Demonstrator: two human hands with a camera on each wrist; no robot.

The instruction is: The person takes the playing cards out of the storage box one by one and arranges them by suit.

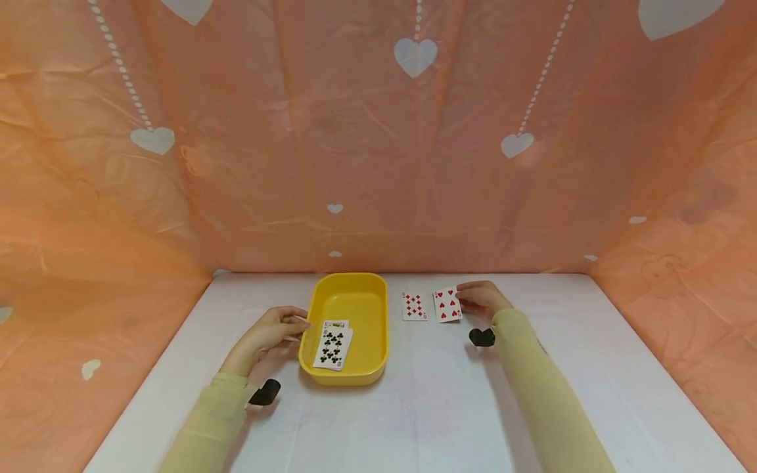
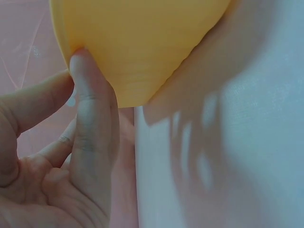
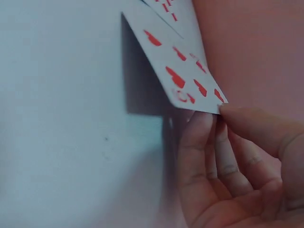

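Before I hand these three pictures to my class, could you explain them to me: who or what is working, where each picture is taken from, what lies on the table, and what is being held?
No machine here: a person in pale yellow sleeves works with two bare hands. The wide picture comes from a camera worn on the head, looking down at a white table walled by peach cloth with white hearts. The other two come from small cameras strapped to each wrist, so they show close-ups.

On the table stands a yellow plastic tray holding black clubs playing cards. Right of it lies a red diamonds playing card, face up.

The left hand touches the tray's left rim with its fingers. The right hand pinches the edge of a red hearts playing card, which the right wrist view shows lifted at that edge.
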